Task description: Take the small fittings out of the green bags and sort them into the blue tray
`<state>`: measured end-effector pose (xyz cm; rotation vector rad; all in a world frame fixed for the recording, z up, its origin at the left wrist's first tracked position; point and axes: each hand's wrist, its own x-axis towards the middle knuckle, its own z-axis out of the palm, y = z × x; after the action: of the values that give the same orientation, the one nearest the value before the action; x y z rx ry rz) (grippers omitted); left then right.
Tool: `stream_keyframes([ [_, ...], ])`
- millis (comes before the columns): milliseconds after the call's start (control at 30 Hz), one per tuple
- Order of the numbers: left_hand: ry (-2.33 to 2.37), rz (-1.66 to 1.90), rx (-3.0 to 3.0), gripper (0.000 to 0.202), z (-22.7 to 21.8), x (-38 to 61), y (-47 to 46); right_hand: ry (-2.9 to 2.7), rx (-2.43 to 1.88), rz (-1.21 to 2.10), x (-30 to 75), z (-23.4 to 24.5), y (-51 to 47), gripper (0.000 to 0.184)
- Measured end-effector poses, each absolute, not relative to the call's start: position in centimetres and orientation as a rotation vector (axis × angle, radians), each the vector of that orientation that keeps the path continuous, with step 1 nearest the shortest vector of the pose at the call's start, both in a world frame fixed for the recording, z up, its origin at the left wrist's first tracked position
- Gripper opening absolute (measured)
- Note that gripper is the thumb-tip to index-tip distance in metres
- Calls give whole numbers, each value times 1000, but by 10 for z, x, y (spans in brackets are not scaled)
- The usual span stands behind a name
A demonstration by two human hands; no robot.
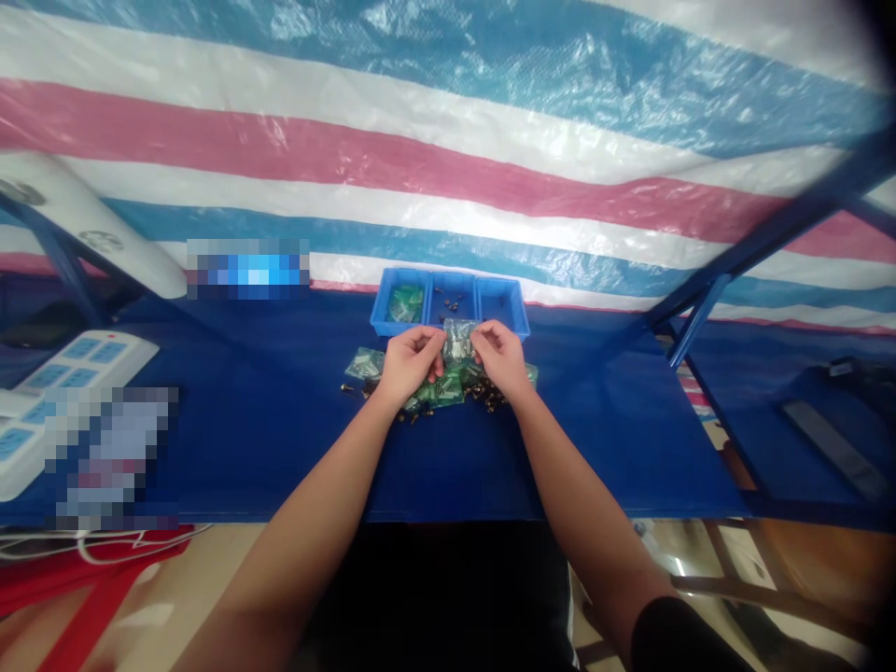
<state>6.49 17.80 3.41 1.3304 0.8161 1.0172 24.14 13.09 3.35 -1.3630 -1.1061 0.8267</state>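
Note:
Both hands meet over the middle of a blue table (231,439). My left hand (410,364) and my right hand (498,357) pinch the two sides of a small clear plastic bag (459,340) held between them, fingers closed on it. Under the hands lies a heap of small green-tinted bags (448,390) mixed with several small dark metal parts (490,399). One more bag (365,363) lies just left of the left hand.
A blue three-compartment tray (504,301) sits behind the hands, with bags in its left bin and small parts in the middle one. White power strips (66,369) lie at the left. A striped tarp (448,140) hangs behind; a blue frame bar (770,233) slants at right.

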Motion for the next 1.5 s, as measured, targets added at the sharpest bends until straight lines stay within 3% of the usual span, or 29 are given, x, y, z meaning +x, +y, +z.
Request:
stream_keyframes([
  [600,863,1016,1295,46,37,67,177,-1047,-1305,790,241,38,131,30],
  [900,829,1057,1245,51,36,67,179,-1001,-1231,988,242,37,131,36],
  [1033,793,1134,1266,43,37,66,178,-953,-1139,1056,242,37,134,40],
  [1233,789,1175,1435,24,31,66,179,-968,-1197,966,243,33,135,32],
  [1500,813,1182,1445,31,25,65,183,-991,-1282,976,243,32,135,30],
])
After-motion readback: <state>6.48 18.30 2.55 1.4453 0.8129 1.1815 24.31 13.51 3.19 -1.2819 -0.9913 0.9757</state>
